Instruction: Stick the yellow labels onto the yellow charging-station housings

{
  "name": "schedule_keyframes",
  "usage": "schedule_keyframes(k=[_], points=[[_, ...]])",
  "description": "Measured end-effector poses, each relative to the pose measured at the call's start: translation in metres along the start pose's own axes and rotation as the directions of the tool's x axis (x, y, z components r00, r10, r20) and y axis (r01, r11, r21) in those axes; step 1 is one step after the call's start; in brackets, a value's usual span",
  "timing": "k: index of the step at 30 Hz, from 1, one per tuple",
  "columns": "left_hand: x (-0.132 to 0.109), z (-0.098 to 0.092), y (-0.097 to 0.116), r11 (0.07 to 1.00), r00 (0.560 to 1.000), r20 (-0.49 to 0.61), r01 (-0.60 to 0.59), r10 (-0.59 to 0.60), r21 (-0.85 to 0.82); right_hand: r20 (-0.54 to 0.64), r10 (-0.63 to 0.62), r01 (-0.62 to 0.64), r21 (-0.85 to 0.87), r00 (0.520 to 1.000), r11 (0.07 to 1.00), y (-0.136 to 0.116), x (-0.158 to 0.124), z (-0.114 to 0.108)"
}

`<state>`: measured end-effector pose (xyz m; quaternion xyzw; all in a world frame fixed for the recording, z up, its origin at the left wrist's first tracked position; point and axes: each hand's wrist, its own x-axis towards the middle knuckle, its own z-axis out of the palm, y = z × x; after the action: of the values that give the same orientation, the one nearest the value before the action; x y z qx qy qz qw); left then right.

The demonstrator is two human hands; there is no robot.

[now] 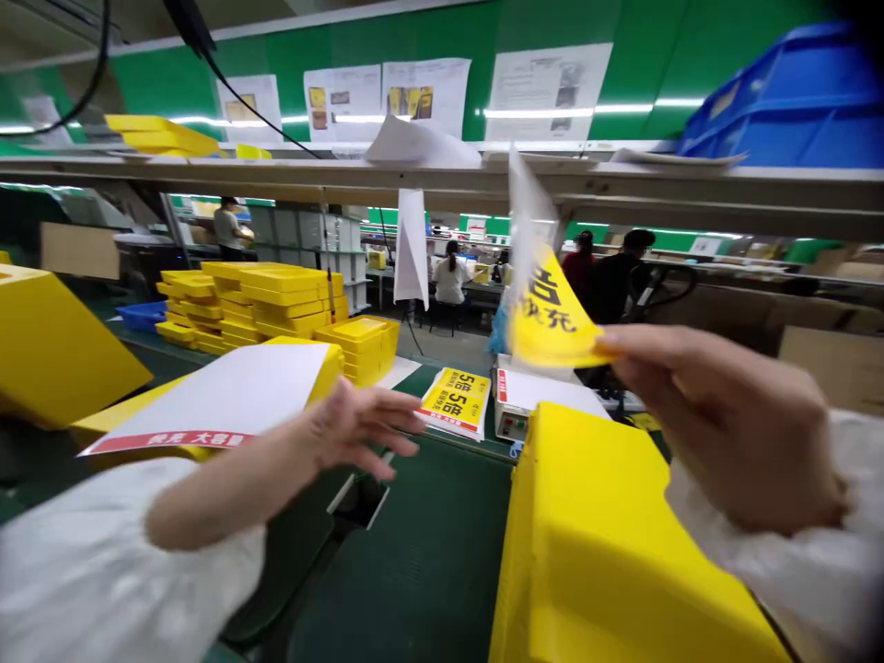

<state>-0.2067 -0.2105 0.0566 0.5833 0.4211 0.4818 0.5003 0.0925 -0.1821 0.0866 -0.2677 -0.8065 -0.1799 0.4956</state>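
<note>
Closest, from my remote seat, I see a smooth, blocky yellow box (594,516); at its upper right, my right hand (725,414) pinches a thin yellow sheet (552,322), which curls upward and leftward above the box. Left of the box, my left hand (363,419) spreads empty, nearer the flat printed stack (456,401) beyond the box's left side.

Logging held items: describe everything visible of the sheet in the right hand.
The sheet looks thin and flexible, perhaps paper or film. Its yellow area bears bold black characters; its upper part shows whitish and blurred. It is curved, held up in the air, appearing above the yellow box in view. The right hand pinches its lower right corner; nothing else visibly touches it.
</note>
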Motion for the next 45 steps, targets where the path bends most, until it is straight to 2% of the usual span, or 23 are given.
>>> schedule_keyframes(k=[2, 3, 6, 8, 9, 12, 13, 14, 15, 16, 18, 19, 20, 21, 23, 25, 27, 29, 34, 38, 43, 45], points=[[0.006, 0.043, -0.01, 0.981, 0.983, 0.181, 0.017, 0.019, -0.195, 0.062, -0.138, 0.14, -0.024, 0.988, 0.99, -0.011, -0.02, -0.01], [0.011, 0.059, -0.014, 0.964, 0.976, 0.21, 0.0, 0.058, -0.265, 0.089, -0.176, 0.179, -0.026, 0.98, 0.984, -0.013, -0.03, -0.015], [0.033, 0.093, -0.023, 0.927, 0.97, 0.159, -0.119, 0.185, -0.355, 0.118, -0.163, 0.171, -0.06, 0.98, 0.983, -0.011, -0.059, -0.029], [0.046, 0.111, -0.026, 0.937, 0.969, 0.122, -0.172, 0.217, -0.304, 0.091, -0.06, 0.069, -0.106, 0.994, 0.992, -0.005, -0.075, -0.039], [0.051, 0.119, -0.027, 0.949, 0.968, 0.139, -0.169, 0.211, -0.266, 0.074, 0.012, -0.002, -0.125, 0.997, 0.992, -0.002, -0.083, -0.044], [0.062, 0.144, -0.026, 0.974, 0.944, 0.279, -0.126, 0.175, -0.186, -0.011, 0.271, -0.27, -0.138, 0.962, 0.953, 0.008, -0.101, -0.055], [0.065, 0.151, -0.026, 0.977, 0.93, 0.325, -0.121, 0.174, -0.176, -0.061, 0.374, -0.378, -0.107, 0.926, 0.919, 0.012, -0.106, -0.056], [0.068, 0.158, -0.026, 0.978, 0.918, 0.354, -0.125, 0.177, -0.166, -0.113, 0.489, -0.495, -0.036, 0.865, 0.868, 0.016, -0.11, -0.057], [0.072, 0.162, -0.027, 0.979, 0.917, 0.352, -0.142, 0.185, -0.144, -0.151, 0.613, -0.609, 0.076, 0.776, 0.789, 0.021, -0.112, -0.058], [0.077, 0.166, -0.028, 0.979, 0.924, 0.328, -0.164, 0.194, -0.117, -0.156, 0.732, -0.7, 0.219, 0.663, 0.68, 0.025, -0.114, -0.058], [0.087, 0.17, -0.033, 0.98, 0.948, 0.25, -0.18, 0.195, -0.082, -0.043, 0.902, -0.776, 0.493, 0.429, 0.392, 0.033, -0.116, -0.058], [0.093, 0.17, -0.036, 0.983, 0.959, 0.219, -0.163, 0.178, -0.085, 0.045, 0.94, -0.775, 0.579, 0.339, 0.253, 0.036, -0.116, -0.057], [0.098, 0.17, -0.04, 0.986, 0.968, 0.199, -0.137, 0.153, -0.096, 0.125, 0.954, -0.767, 0.627, 0.274, 0.138, 0.038, -0.116, -0.057], [0.102, 0.169, -0.043, 0.989, 0.973, 0.196, -0.106, 0.125, -0.106, 0.196, 0.955, -0.762, 0.646, 0.225, 0.047, 0.039, -0.117, -0.057], [0.109, 0.166, -0.051, 0.995, 0.973, 0.221, -0.051, 0.068, -0.084, 0.302, 0.939, -0.762, 0.644, 0.165, -0.073, 0.039, -0.118, -0.056], [0.11, 0.164, -0.057, 0.999, 0.971, 0.239, -0.01, 0.022, -0.052, 0.382, 0.916, -0.785, 0.601, 0.119, -0.149, 0.036, -0.12, -0.054], [0.107, 0.161, -0.062, 0.997, 0.963, 0.266, 0.063, -0.049, -0.046, 0.415, 0.908, -0.828, 0.53, 0.065, -0.183, 0.031, -0.124, -0.053], [0.103, 0.158, -0.066, 0.991, 0.956, 0.272, 0.125, -0.106, -0.053, 0.404, 0.914, -0.873, 0.457, 0.033, -0.171, 0.025, -0.128, -0.053], [0.092, 0.157, -0.08, 0.972, 0.92, 0.33, 0.234, -0.212, -0.029, 0.464, 0.885, -0.927, 0.346, 0.033, -0.147, 0.016, -0.141, -0.054], [0.088, 0.161, -0.089, 0.962, 0.922, 0.284, 0.274, -0.264, 0.004, 0.401, 0.916, -0.956, 0.268, 0.0, -0.117, 0.017, -0.151, -0.051], [0.087, 0.16, -0.093, 0.968, 0.931, 0.276, 0.249, -0.239, -0.001, 0.437, 0.897, -0.924, 0.31, -0.072, -0.225, 0.022, -0.154, -0.047], [0.087, 0.159, -0.094, 0.972, 0.936, 0.27, 0.234, -0.228, 0.012, 0.447, 0.891, -0.906, 0.339, -0.083, -0.255, 0.024, -0.154, -0.046]])
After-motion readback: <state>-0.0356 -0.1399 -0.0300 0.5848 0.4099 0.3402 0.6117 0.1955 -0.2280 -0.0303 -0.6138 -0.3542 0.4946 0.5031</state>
